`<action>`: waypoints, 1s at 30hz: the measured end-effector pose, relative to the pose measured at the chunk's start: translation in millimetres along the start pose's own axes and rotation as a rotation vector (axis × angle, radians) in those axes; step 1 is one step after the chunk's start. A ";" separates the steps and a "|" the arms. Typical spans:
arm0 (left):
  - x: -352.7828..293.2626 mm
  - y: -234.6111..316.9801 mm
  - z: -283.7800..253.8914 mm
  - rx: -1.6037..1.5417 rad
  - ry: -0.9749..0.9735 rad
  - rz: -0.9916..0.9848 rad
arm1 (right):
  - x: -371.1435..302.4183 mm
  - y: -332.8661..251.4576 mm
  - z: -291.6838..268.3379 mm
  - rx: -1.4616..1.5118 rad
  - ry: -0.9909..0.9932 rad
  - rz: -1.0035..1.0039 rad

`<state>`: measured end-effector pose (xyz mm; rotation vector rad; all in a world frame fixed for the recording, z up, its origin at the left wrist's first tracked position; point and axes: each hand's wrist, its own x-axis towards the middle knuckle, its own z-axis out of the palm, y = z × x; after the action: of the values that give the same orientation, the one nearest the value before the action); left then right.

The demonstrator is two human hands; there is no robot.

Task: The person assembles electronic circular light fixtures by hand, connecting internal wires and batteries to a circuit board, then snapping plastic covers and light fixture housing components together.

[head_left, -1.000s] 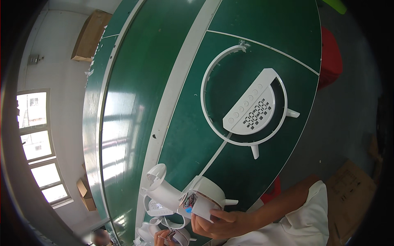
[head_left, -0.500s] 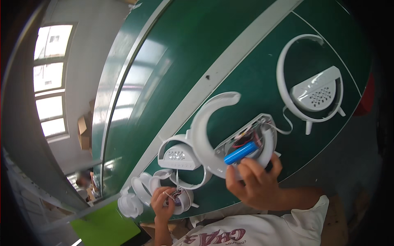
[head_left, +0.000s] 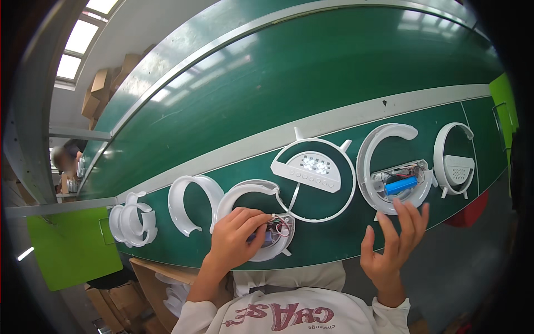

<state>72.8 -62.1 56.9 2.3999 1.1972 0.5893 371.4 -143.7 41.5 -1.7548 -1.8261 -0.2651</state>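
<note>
My left hand (head_left: 236,236) is over an open white ring-shaped housing, its fingers closed around thin wires (head_left: 282,224) with a small white connector by the fingertips. Part of a blue battery shows beneath those fingers. My right hand (head_left: 396,239) hovers empty with fingers apart, just in front of a second open white housing (head_left: 371,146). A blue cylindrical battery (head_left: 400,185) lies in that housing among red and black wires. Between the two sits a white ring unit with a panel of lit LEDs (head_left: 315,165), linked by a white cable to the left housing.
Another white ring unit (head_left: 458,170) stands at the right end. White curved shells (head_left: 192,203) lie to the left, with several stacked ones (head_left: 133,225) beyond. A pale rail (head_left: 245,142) crosses the green table. Green boards (head_left: 72,247) flank it. A person (head_left: 69,158) is far left.
My right hand has let go of the blue battery, which now rests in the housing, and has drawn back open. The view has turned. My left hand stays at the wires.
</note>
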 end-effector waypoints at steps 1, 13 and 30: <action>-1.1 -3.0 5.4 -0.015 0.003 0.011 | 2.3 -8.9 2.4 0.188 -0.067 0.023; -6.4 -11.8 -1.5 -0.181 0.152 -0.004 | 43.0 -95.9 41.6 0.908 -0.506 0.359; -4.6 14.2 -11.7 -0.223 0.112 -0.116 | 15.0 -97.9 34.4 0.774 -0.227 0.061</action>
<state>73.4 -71.9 73.1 2.1220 1.2356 0.7845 268.5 -124.0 46.2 -1.3056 -1.6866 0.6147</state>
